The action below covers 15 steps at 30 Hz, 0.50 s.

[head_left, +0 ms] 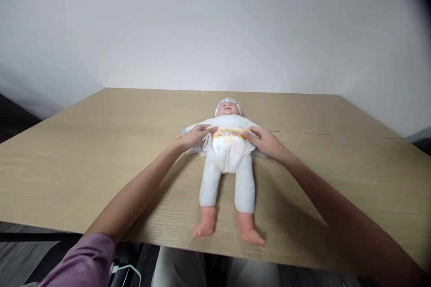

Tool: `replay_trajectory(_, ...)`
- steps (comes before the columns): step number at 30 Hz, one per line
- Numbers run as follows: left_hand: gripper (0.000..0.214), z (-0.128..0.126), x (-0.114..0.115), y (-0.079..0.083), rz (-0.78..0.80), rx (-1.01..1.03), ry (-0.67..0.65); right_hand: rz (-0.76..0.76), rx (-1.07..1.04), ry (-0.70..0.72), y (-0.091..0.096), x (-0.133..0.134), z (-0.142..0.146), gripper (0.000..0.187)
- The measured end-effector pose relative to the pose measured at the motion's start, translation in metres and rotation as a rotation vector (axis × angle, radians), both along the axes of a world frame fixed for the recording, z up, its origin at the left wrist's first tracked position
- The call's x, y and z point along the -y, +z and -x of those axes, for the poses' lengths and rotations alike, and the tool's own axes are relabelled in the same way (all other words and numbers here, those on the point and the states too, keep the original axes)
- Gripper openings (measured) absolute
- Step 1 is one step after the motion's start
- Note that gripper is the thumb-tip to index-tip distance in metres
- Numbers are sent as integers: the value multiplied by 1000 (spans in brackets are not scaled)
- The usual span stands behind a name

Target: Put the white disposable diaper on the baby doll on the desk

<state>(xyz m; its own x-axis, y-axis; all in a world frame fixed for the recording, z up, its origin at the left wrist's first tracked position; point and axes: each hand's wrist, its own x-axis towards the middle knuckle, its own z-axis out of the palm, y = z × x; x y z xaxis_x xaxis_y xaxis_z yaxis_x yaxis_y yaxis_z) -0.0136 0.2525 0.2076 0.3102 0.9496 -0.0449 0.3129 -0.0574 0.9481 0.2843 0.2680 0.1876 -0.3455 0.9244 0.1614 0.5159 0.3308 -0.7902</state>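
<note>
A baby doll (228,108) in white clothes and a printed white cap lies on its back, bare feet toward me. Round its hips is a white diaper (229,152) with an orange patterned waistband. My left hand (198,136) holds the diaper's edge at the left, thumb on the front of the waistband and the other fingers partly hidden. At the opposite side my right hand (265,141) has its fingers closed on the waistband corner. Loose white fabric (206,144) bunches out beneath my left hand.
The doll rests on a wood-grain table (101,161) with a thin seam across it. A white partition (215,40) rises behind the far edge. Below the near edge are my legs (182,269) and a white cable (129,268).
</note>
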Motion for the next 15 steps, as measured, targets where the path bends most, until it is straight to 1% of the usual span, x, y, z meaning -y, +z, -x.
replay_trajectory(4, 49, 4, -5, 13, -110, -73, 152, -170, 31, -270, -5, 6, -8, 29)
replay_trajectory(5, 47, 5, -6, 17, -124, -83, 182, -220, 62, -309, -9, 11, -12, 27)
replay_trajectory(7, 43, 5, -4, 24, -155, -99, 239, -301, 163, -331, -20, 23, -23, 26)
replay_trajectory(9, 38, -3, 4, 32, -258, -145, 270, -345, 254, -321, -34, 35, -35, 28)
replay_trajectory(10, 36, -10, 9, 36, -341, -179, 255, -361, 283, -313, -41, 40, -41, 29)
replay_trajectory(11, 34, -19, 14, 39, -437, -220, 211, -377, 300, -309, -48, 43, -45, 31)
replay_trajectory(13, 31, -41, 23, 41, -620, -324, 73, -392, 312, -313, -59, 46, -50, 34)
replay_trajectory(15, 30, -64, 29, 38, -719, -444, -40, -364, 314, -326, -65, 45, -50, 36)
